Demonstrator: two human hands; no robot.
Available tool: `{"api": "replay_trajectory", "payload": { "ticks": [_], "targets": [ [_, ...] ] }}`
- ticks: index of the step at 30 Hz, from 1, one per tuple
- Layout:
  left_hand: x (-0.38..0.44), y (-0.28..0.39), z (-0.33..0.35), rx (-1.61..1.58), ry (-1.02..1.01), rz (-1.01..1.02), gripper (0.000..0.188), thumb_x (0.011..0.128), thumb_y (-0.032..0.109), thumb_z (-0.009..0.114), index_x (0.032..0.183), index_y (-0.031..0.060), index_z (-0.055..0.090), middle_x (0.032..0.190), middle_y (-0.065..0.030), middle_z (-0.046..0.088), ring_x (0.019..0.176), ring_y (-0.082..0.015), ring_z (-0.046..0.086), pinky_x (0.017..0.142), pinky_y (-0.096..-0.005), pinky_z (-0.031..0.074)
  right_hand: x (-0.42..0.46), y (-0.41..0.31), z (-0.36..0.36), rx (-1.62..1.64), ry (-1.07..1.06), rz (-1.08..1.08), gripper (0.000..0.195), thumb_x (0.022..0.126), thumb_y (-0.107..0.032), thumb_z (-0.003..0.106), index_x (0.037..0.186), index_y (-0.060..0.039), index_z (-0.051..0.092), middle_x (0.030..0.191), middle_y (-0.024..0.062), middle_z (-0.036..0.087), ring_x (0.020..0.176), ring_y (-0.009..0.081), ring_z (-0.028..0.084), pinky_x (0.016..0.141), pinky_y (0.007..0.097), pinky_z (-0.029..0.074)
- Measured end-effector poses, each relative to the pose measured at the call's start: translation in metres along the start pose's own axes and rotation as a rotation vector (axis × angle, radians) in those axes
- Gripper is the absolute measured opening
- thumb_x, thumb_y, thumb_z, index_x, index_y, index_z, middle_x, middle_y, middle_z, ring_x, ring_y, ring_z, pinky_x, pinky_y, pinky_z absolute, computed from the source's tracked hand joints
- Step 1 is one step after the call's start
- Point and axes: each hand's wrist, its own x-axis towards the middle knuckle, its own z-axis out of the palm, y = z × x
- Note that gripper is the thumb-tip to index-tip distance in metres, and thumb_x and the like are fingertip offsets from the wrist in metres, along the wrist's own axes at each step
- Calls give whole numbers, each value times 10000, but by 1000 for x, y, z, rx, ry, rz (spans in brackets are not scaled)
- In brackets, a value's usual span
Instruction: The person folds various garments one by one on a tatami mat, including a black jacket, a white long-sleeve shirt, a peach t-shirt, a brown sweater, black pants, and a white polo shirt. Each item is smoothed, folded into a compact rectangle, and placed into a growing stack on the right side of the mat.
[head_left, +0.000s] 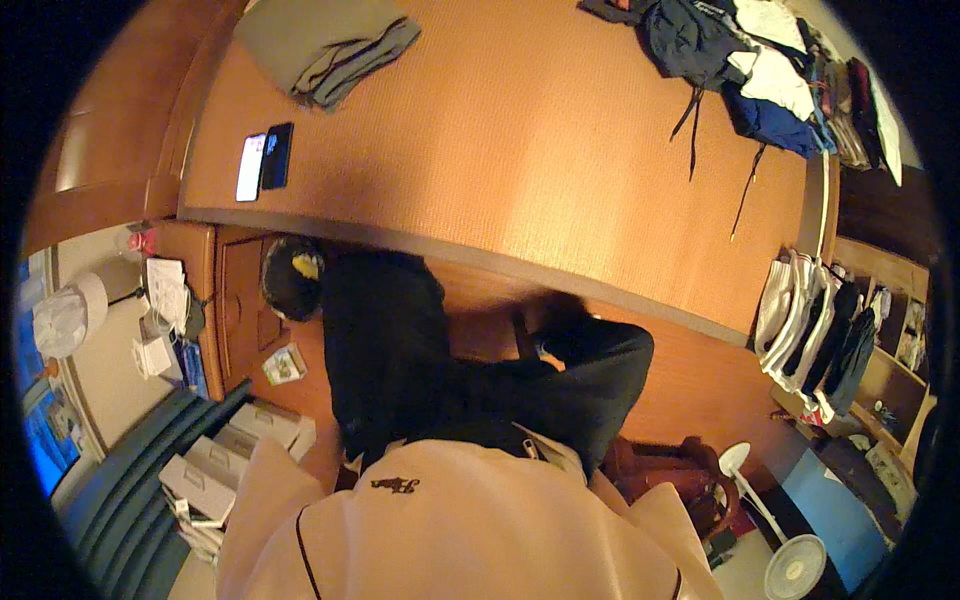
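Observation:
Both my hands are out of view; only the sleeves of a peach shirt (465, 525) and my legs in black trousers (397, 337) show below me. Before me spreads a bed-like raised surface covered by an orange-brown woven mat (480, 135) with a grey-brown edge. A folded olive-grey garment (322, 45) lies at its far left. Nearer its left edge are two phones side by side, one with a lit white screen (250, 169) and one with a dark screen (277, 157). Dark, white and blue clothes (720, 60) are heaped at the far right, cords trailing from them.
Clothes on hangers (810, 330) hang at the right. A dark red bag (667, 472) and a white fan (795, 566) stand at lower right. White drawer boxes (210, 465) are at lower left. By my left knee sits a dark round object (289, 281) beside the wooden cabinet (240, 300).

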Motion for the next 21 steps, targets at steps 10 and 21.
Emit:
{"api": "replay_trajectory", "payload": {
  "ticks": [10, 21],
  "targets": [
    [91, -19, 93, 37, 243, 340, 502, 839, 268, 661, 1244, 5, 522, 1167, -146, 622, 1021, -310, 599, 898, -417, 464, 93, 97, 20, -53, 26, -110, 276, 894, -190, 562, 1131, -63, 623, 978, 92, 656, 800, 209, 612, 710, 332, 504],
    [109, -26, 71, -23, 281, 934, 453, 839, 240, 654, 1212, 2, 557, 1117, -153, 660, 972, -312, 629, 862, -410, 486, 125, 111, 10, -128, 35, -227, 284, 893, -192, 569, 1140, -62, 624, 1000, 90, 656, 830, 210, 611, 735, 338, 501]
  ]
}}
